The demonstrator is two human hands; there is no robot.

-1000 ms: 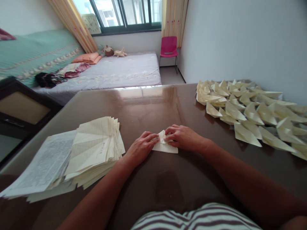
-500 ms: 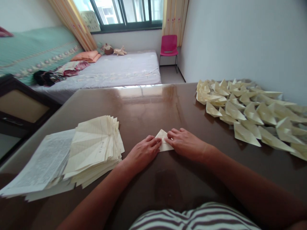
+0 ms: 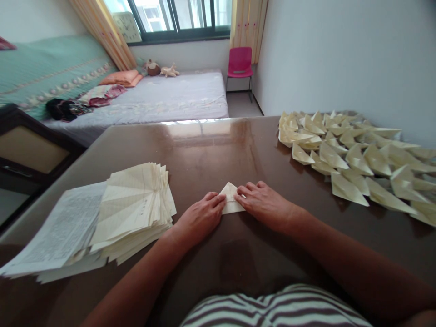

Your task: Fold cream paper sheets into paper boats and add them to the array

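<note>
A small cream sheet of folded paper lies on the brown table, its peak pointing away from me and a horizontal crease band across its middle. My left hand presses the paper's left side, thumb and fingers drawn together on it. On the right side, my right hand does the same with curled fingers. The fingertips of both hands almost meet over the crease, and they hide the paper's two side corners.
Left of my hands sits a stack of creased cream sheets, partly over printed white pages. Several folded paper boats crowd the table's right side by the wall. Beyond the table are a bed and a pink chair.
Both hands have slid slightly apart along the crease, showing a little more of the paper's middle. The paper stays in place, and the camera view has shifted a touch.
</note>
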